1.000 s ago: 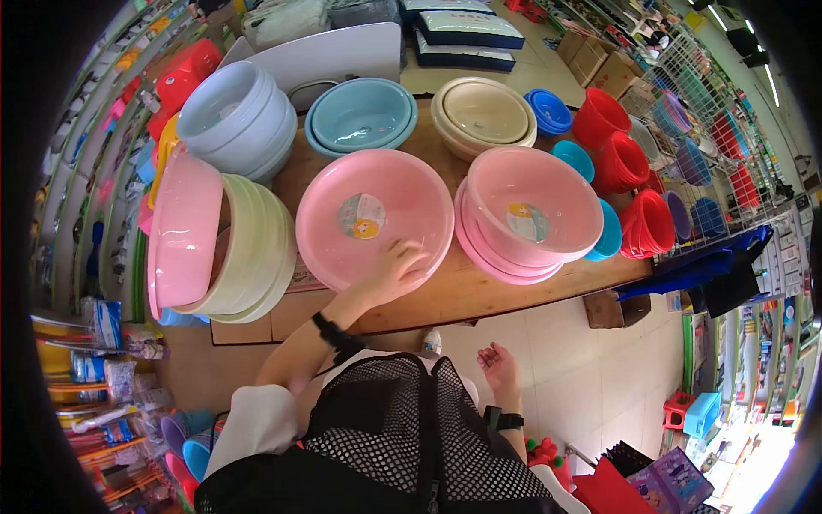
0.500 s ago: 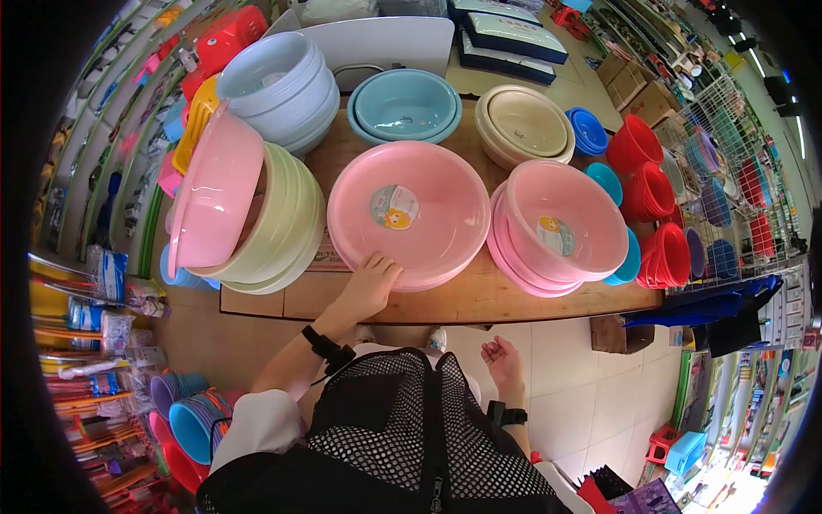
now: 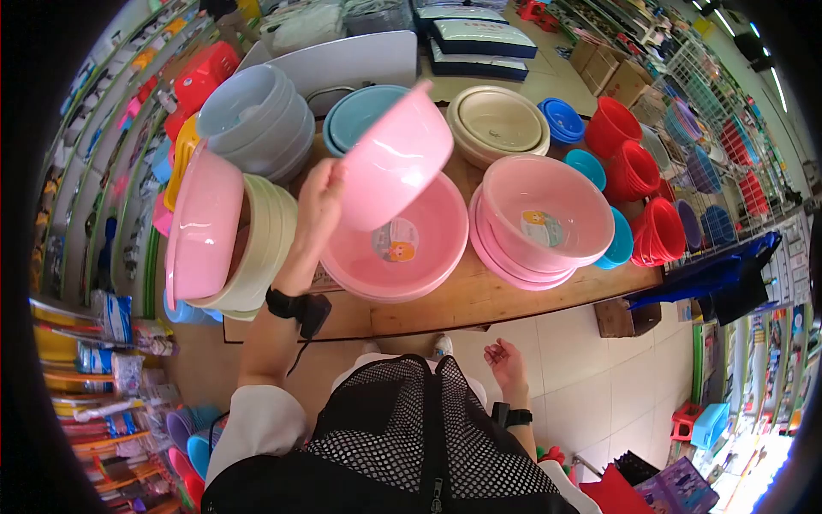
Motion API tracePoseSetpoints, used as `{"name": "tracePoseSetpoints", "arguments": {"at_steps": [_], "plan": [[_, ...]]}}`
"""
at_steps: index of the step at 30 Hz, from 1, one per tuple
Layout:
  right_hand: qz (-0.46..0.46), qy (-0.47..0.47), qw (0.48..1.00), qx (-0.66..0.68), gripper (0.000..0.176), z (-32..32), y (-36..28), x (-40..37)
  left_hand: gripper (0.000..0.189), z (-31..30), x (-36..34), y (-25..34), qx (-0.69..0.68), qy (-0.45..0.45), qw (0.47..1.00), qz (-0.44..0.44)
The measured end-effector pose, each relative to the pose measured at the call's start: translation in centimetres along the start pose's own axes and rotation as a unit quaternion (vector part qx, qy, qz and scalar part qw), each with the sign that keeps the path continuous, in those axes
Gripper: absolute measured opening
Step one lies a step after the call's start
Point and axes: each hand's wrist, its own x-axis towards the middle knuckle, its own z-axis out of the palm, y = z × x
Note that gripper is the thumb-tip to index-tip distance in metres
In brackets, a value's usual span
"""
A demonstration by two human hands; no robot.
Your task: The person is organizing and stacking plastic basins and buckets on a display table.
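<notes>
My left hand (image 3: 318, 206) grips the rim of a pink plastic basin (image 3: 396, 158) and holds it tilted in the air above a stack of pink basins (image 3: 402, 253) on the wooden table (image 3: 479, 300). A sticker shows inside the top basin of that stack. My right hand (image 3: 505, 364) hangs low beside my body, below the table's front edge, holding nothing, fingers loosely curled.
A second pink stack (image 3: 535, 218) lies to the right. Pale green basins with a pink one (image 3: 201, 227) lean on the left. Grey-blue (image 3: 257, 120), teal (image 3: 355, 111) and cream (image 3: 497, 124) stacks stand behind. Red buckets (image 3: 638, 167) crowd the right edge. Shelves line both sides.
My left hand went from the front rim of the stacked pink basins to lifting the top basin up and tilting it. My right hand stays low.
</notes>
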Motion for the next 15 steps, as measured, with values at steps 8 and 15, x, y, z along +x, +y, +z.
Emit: {"name": "tracePoseSetpoints", "arguments": {"at_steps": [8,15], "plan": [[-0.017,-0.014,0.999,0.038,0.016,-3.1,0.7,0.1,0.027,10.8,4.3,3.7,-0.060,0.020,0.988,0.142],[-0.024,0.002,0.998,0.052,0.016,-4.0,0.4,-0.7,0.021,21.0,1.1,9.3,-0.039,-0.044,0.945,0.322]]}}
